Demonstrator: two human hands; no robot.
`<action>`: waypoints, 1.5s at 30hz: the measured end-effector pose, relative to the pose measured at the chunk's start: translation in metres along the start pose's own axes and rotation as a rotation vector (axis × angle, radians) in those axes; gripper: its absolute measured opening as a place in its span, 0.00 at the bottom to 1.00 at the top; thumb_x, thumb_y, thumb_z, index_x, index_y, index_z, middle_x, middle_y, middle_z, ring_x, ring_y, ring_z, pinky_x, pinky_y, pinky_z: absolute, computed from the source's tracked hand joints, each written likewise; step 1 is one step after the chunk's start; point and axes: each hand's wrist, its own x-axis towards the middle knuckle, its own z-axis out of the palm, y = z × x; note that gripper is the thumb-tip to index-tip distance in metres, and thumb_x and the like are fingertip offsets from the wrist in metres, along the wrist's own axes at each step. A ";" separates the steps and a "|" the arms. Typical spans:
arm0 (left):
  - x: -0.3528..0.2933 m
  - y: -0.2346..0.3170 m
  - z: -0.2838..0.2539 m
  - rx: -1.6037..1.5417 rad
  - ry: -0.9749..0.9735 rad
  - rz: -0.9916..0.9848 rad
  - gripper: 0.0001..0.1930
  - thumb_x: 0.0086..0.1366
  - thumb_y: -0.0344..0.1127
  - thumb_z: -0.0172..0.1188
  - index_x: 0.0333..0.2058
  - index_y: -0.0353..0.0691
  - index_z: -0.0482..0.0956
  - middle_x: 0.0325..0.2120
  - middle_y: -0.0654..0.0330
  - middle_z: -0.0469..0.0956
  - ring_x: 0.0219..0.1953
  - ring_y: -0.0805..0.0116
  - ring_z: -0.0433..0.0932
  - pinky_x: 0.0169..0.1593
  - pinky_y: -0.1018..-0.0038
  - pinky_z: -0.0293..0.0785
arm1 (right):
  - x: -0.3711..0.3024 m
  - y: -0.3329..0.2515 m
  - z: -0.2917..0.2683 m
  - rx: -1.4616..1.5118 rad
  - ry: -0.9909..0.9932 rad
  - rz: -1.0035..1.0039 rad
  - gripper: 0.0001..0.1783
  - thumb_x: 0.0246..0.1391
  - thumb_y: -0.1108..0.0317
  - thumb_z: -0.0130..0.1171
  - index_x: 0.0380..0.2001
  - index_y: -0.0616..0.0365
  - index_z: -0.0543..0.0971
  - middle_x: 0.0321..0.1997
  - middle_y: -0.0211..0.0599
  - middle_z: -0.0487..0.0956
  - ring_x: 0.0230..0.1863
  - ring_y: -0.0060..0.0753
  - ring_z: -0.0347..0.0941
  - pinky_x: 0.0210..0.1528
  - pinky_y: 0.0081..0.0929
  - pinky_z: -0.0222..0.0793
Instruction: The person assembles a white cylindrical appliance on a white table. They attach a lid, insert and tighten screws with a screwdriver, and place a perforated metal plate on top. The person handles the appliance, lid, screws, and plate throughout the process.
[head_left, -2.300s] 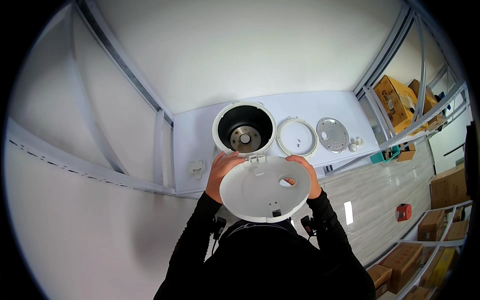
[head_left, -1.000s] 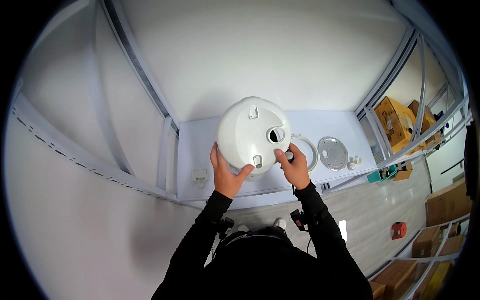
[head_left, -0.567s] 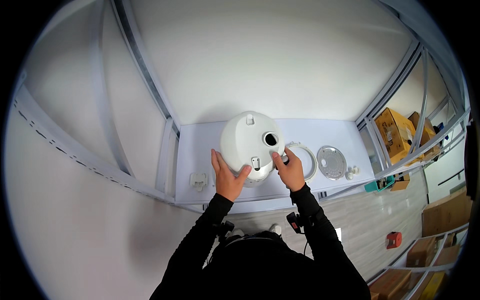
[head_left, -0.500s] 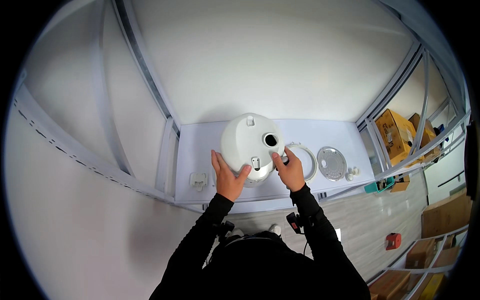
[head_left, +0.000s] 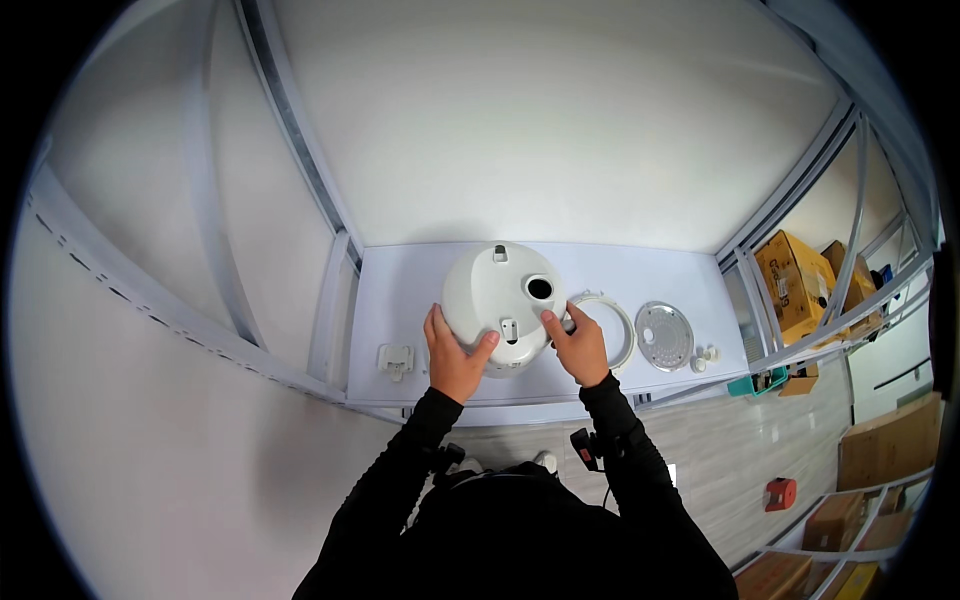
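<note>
Between my two hands is a white domed appliance cover (head_left: 482,300), with a round dark hole on its right side and small slots at its far and near ends. My left hand (head_left: 458,362) holds its near left side, thumb on top. On the near right side my right hand (head_left: 581,350) grips it, the thumb below the round hole and the other fingers partly hidden. A dark piece shows between the right hand and the cover. I cannot tell whether the cover touches the table. Beyond the right hand lies a white ring (head_left: 629,335), partly covered.
The white table (head_left: 400,285) also bears a perforated silver disc (head_left: 665,337) and small white caps (head_left: 709,354) at the right, and a small white plastic part (head_left: 396,360) at the left. Metal frame posts flank it. Boxes (head_left: 795,285) and a red stool (head_left: 780,494) stand off right.
The cover has come slightly lower and tilted a little, its far edge nearer to me. Both hands keep their hold on it.
</note>
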 end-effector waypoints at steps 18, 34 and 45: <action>0.001 -0.023 0.002 -0.095 0.020 0.074 0.47 0.69 0.52 0.62 0.67 0.19 0.49 0.64 0.34 0.57 0.65 0.39 0.60 0.68 0.52 0.59 | -0.004 0.019 0.011 0.004 0.114 0.050 0.41 0.61 0.42 0.65 0.56 0.76 0.76 0.26 0.46 0.83 0.27 0.33 0.81 0.33 0.30 0.75; -0.041 -0.151 -0.077 0.562 0.106 0.005 0.24 0.55 0.33 0.69 0.52 0.40 0.80 0.65 0.43 0.66 0.66 0.39 0.64 0.68 0.52 0.63 | -0.062 -0.024 -0.011 0.246 -0.020 -0.130 0.17 0.61 0.61 0.67 0.48 0.61 0.82 0.29 0.31 0.78 0.35 0.22 0.72 0.40 0.23 0.68; -0.045 -0.161 -0.074 0.470 0.048 0.058 0.18 0.52 0.31 0.72 0.43 0.40 0.83 0.56 0.51 0.75 0.58 0.46 0.72 0.61 0.54 0.69 | -0.067 -0.061 0.018 0.247 -0.343 -0.396 0.15 0.53 0.71 0.70 0.44 0.60 0.82 0.24 0.35 0.81 0.27 0.27 0.77 0.34 0.23 0.70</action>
